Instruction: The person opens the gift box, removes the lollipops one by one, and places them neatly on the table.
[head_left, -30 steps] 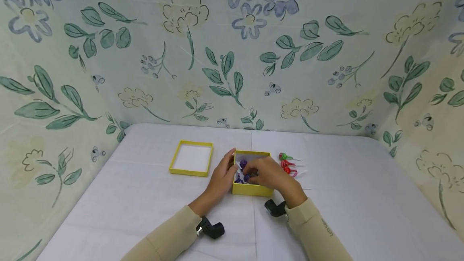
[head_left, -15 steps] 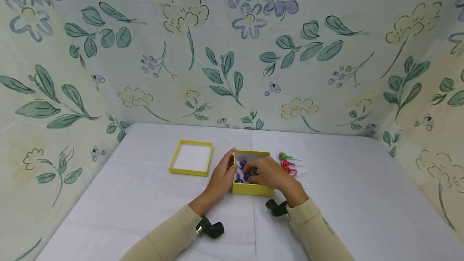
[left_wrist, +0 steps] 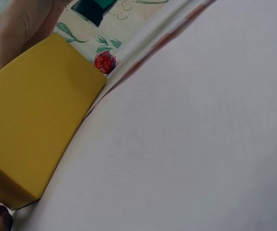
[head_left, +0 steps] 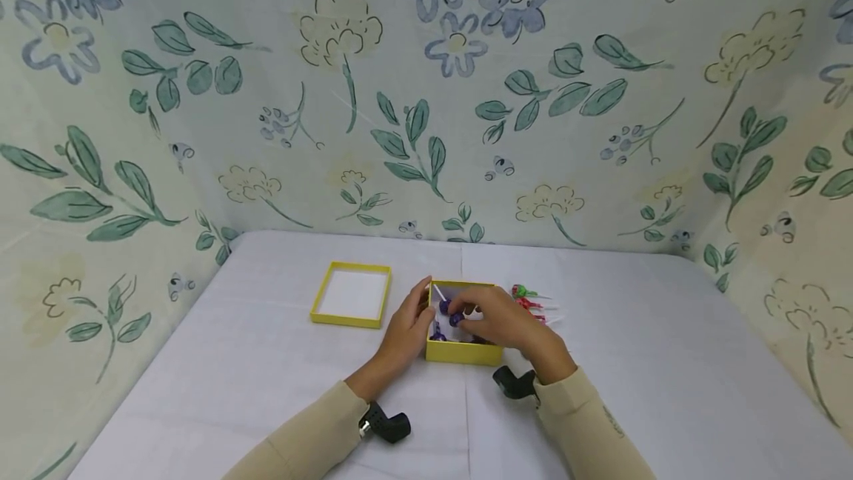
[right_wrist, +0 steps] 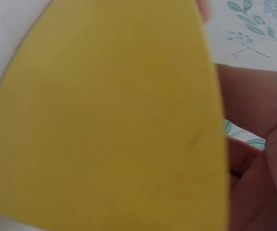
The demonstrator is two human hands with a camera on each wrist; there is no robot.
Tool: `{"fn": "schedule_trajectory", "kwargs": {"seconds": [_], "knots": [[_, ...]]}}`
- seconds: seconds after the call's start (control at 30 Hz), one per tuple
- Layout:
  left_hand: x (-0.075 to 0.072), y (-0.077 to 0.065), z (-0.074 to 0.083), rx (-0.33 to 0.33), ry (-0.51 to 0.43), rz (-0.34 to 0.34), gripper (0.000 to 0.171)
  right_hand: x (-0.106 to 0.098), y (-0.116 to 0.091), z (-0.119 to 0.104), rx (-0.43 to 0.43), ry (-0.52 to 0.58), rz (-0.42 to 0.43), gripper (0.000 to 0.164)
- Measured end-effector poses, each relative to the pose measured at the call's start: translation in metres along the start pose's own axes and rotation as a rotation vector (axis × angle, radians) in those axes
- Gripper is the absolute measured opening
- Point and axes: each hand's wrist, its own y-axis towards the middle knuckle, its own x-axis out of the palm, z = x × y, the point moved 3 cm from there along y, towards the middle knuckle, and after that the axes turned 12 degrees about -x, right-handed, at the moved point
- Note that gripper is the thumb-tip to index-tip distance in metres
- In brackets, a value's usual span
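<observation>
An open yellow box [head_left: 460, 352] stands on the table, with several purple lollipops inside. My left hand [head_left: 408, 326] grips its left wall, the thumb near the rim. In the left wrist view some of its fingertips [left_wrist: 2, 219] show beside a lower corner of the box. My right hand [head_left: 501, 319] reaches over the right side into the box. Thumb and fingers pinch a purple lollipop [head_left: 456, 319]. Another purple lollipop [head_left: 444, 307] lies close beside it, its white stick pointing up and left. In the right wrist view the yellow wall hides the fingertips.
The shallow yellow lid [head_left: 318, 315], white inside, lies left of the box. Right of the box lie a green-and-red lollipop [head_left: 522, 291] and red lollipops [head_left: 529, 304], partly hidden by my right hand. A white cloth covers the table [head_left: 266, 391]; floral fabric [head_left: 413, 95] hangs behind.
The right hand's fingers have shifted slightly within the box, and the pinched purple lollipop shows more clearly, a little higher. The left hand stays on the box.
</observation>
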Motion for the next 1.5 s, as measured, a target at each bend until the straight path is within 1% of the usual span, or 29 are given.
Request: {"fn": "schedule_trajectory", "kwargs": {"seconds": [0.13, 0.23, 0.33, 0.47, 0.57, 0.63, 0.77, 0.9, 1.0, 1.17, 1.5], "knots": [[0.001, 0.0, 0.003, 0.0, -0.009, -0.006, 0.054, -0.009, -0.005, -0.004, 0.033, -0.002, 0.036, 0.02], [0.002, 0.001, 0.005, -0.011, -0.01, -0.008, 0.054, -0.015, -0.008, -0.005, 0.04, -0.019, 0.055, 0.022], [0.003, 0.0, 0.004, -0.028, -0.003, -0.007, 0.054, -0.02, -0.011, -0.007, 0.016, -0.032, 0.074, 0.024], [0.002, 0.0, 0.002, -0.04, 0.006, 0.0, 0.054, -0.028, -0.016, -0.009, -0.039, -0.023, 0.107, 0.024], [0.0, 0.0, 0.0, -0.034, 0.006, 0.005, 0.054, -0.034, -0.021, -0.01, -0.045, -0.023, 0.128, 0.027], [-0.001, -0.001, 0.001, -0.027, 0.001, 0.009, 0.054, -0.037, -0.024, -0.008, -0.023, -0.039, 0.135, 0.03], [-0.001, -0.002, 0.001, -0.025, -0.003, 0.015, 0.053, -0.044, -0.03, -0.003, 0.047, -0.084, 0.156, 0.033], [0.001, -0.002, 0.002, -0.021, -0.013, 0.011, 0.053, -0.051, -0.038, 0.003, 0.077, -0.109, 0.194, 0.031], [0.002, -0.002, 0.002, -0.019, -0.021, 0.007, 0.054, -0.058, -0.045, 0.008, 0.098, -0.106, 0.224, 0.03], [0.002, -0.003, 0.002, -0.028, -0.013, 0.006, 0.054, -0.067, -0.055, 0.017, 0.159, -0.107, 0.267, 0.027], [0.002, -0.003, 0.003, -0.04, -0.006, 0.012, 0.054, -0.082, -0.068, 0.029, 0.26, -0.189, 0.346, 0.028]]}}
